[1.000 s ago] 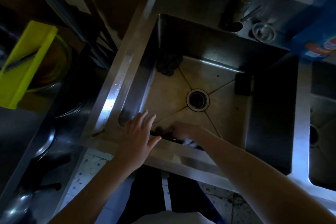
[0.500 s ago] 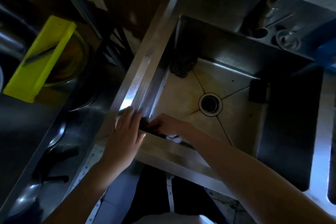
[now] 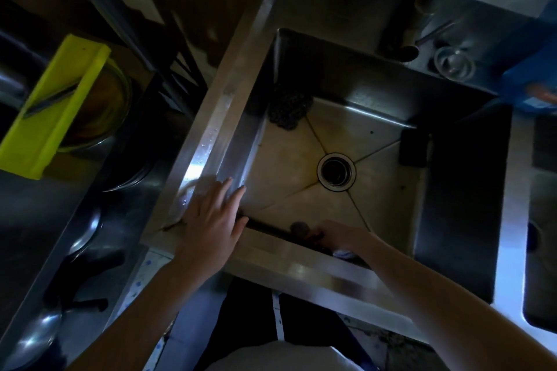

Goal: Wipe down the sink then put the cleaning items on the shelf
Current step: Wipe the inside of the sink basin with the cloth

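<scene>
The steel sink point(image 3: 217, 135) fills the middle of the head view, with a round drain point(image 3: 336, 171) in its floor. My left hand point(image 3: 212, 220) lies flat and open on the near-left corner of the rim. Inside the basin, my right hand point(image 3: 343, 236) presses against the near wall, closed on a cleaning cloth point(image 3: 343, 253) of which only a pale scrap shows below the palm. A dark wire scourer point(image 3: 287, 111) lies in the far-left corner of the basin. A dark sponge point(image 3: 413, 147) leans against the right wall.
The tap point(image 3: 434, 0) rises behind the sink, beside a loose metal strainer point(image 3: 455, 65) and a blue bottle point(image 3: 530, 81). A second basin point(image 3: 542, 220) lies to the right. On the left stand a yellow-green board point(image 3: 54, 105) over a bowl, and dark pans.
My right hand slid along the near wall of the basin, toward the left corner and then back to the right. My left hand stayed on the rim corner. The view shifted a little.
</scene>
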### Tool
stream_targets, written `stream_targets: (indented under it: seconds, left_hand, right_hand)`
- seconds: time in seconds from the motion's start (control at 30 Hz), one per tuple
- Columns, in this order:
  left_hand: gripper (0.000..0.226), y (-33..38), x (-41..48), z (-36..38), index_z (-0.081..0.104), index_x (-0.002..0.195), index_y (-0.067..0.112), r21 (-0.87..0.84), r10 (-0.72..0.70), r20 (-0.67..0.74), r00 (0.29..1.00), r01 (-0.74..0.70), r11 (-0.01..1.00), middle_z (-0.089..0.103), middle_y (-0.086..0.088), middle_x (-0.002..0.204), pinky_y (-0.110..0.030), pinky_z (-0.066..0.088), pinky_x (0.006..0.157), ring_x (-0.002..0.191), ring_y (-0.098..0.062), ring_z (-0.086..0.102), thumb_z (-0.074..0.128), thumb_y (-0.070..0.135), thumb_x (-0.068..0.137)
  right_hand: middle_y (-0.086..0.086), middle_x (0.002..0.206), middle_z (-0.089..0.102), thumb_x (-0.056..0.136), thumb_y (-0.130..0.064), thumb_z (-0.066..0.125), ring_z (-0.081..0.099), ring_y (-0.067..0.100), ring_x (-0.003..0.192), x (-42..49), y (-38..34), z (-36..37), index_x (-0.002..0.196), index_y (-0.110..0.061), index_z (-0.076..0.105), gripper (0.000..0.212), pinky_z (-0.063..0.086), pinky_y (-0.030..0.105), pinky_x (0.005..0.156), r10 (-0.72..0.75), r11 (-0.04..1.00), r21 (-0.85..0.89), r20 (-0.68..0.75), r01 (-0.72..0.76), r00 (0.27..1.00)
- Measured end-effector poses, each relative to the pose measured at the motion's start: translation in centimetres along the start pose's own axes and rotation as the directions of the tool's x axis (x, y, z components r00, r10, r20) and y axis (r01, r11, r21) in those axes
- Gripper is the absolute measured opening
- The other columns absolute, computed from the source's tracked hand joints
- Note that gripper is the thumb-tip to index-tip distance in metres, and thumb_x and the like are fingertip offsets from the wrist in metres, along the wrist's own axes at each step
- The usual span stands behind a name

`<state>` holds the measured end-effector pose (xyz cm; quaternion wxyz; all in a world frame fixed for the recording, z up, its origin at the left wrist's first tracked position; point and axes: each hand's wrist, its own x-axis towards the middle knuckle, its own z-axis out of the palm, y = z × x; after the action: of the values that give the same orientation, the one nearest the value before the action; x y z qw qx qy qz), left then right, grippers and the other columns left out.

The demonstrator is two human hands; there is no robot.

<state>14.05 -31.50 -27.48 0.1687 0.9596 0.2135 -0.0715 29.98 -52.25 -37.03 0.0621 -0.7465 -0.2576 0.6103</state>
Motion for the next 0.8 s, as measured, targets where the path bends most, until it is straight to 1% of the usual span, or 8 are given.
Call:
stream_targets:
  seconds: [0.07,0.17,0.33,0.43,0.53,0.6,0.7,0.8]
  left_hand:
    - [0.050,0.9,0.2,0.2,0.053,0.129,0.015,-0.001,0.041,-0.001,0.999,-0.041,0.999,0.047,-0.012,0.139,-0.054,0.036,0.099,0.128,-0.029,0.036,0.067,0.029,0.083]
    - [0.046,2.2,0.6,0.6,0.057,0.125,0.012,-0.013,0.075,0.029,0.997,-0.075,0.997,0.049,-0.016,0.137,-0.056,0.037,0.097,0.129,-0.028,0.033,0.069,0.026,0.083]
    - [0.045,4.3,1.0,1.1,0.057,0.126,0.011,-0.012,0.108,0.076,0.991,-0.107,0.994,0.046,-0.016,0.139,-0.053,0.040,0.095,0.124,-0.037,0.048,0.067,0.026,0.085]
    - [0.045,5.1,1.2,1.3,0.058,0.125,0.012,-0.007,0.104,0.075,0.992,-0.104,0.995,0.047,-0.016,0.139,-0.054,0.039,0.096,0.125,-0.037,0.047,0.068,0.025,0.084]
    - [0.044,5.5,1.3,1.5,0.058,0.126,0.012,-0.018,0.100,0.085,0.991,-0.099,0.995,0.045,-0.015,0.140,-0.054,0.037,0.099,0.125,-0.036,0.047,0.067,0.025,0.085]
    - [0.044,5.7,1.4,1.6,0.056,0.127,0.013,-0.012,0.090,0.093,0.992,-0.089,0.996,0.044,-0.014,0.142,-0.053,0.036,0.101,0.127,-0.035,0.045,0.065,0.027,0.086]
    - [0.044,6.1,1.4,1.6,0.057,0.126,0.014,-0.005,0.078,0.099,0.992,-0.078,0.997,0.045,-0.014,0.141,-0.055,0.039,0.099,0.126,-0.035,0.046,0.066,0.027,0.085]
    - [0.045,6.5,1.4,1.6,0.057,0.127,0.015,-0.001,0.063,0.115,0.991,-0.063,0.998,0.044,-0.013,0.141,-0.057,0.039,0.098,0.126,-0.034,0.047,0.066,0.027,0.085]
  right_hand:
    - [-0.006,0.057,0.050,0.091,-0.029,0.046,0.044,0.016,0.056,-0.7,1.9,-0.1,0.058,-0.026,0.050,0.034,0.033,0.027,0.059,0.064,0.998,-0.012,0.018,-0.064,0.998]
    - [-0.010,0.068,0.054,0.095,-0.027,0.046,0.048,0.009,0.063,-1.8,4.4,-0.1,0.063,-0.030,0.053,0.033,0.036,0.026,0.067,0.127,0.991,-0.039,0.065,-0.125,0.990]
    - [0.009,0.106,0.063,0.098,-0.019,0.044,0.051,0.016,0.088,-3.1,8.2,-0.3,0.105,-0.014,0.064,0.022,0.037,0.027,0.082,0.210,0.969,-0.147,0.074,-0.198,0.975]
    - [0.011,0.108,0.058,0.099,-0.015,0.041,0.046,0.016,0.092,-3.8,8.4,-0.7,0.105,-0.016,0.057,0.018,0.033,0.026,0.083,0.213,0.965,-0.173,0.080,-0.197,0.974]
    - [0.011,0.118,0.058,0.099,-0.015,0.037,0.052,0.023,0.099,-4.3,6.6,-1.3,0.116,-0.013,0.058,0.027,0.036,0.028,0.082,0.161,0.981,-0.127,0.085,-0.150,0.983]
    - [0.004,0.099,0.063,0.098,-0.019,0.039,0.057,0.019,0.081,-4.2,5.3,-1.5,0.100,-0.023,0.063,0.024,0.044,0.025,0.067,0.115,0.993,-0.013,0.082,-0.115,0.990]
    - [-0.010,0.048,0.056,0.098,-0.028,0.041,0.050,0.005,0.043,-3.5,2.0,-1.5,0.064,-0.033,0.060,0.040,0.033,0.023,0.051,-0.004,0.998,0.063,0.039,0.002,0.999]
    - [-0.006,0.058,0.066,0.097,-0.036,0.042,0.056,0.011,0.054,-2.4,-1.0,-1.0,0.064,-0.038,0.061,0.038,0.040,0.024,0.059,-0.094,0.991,0.099,0.003,0.093,0.996]
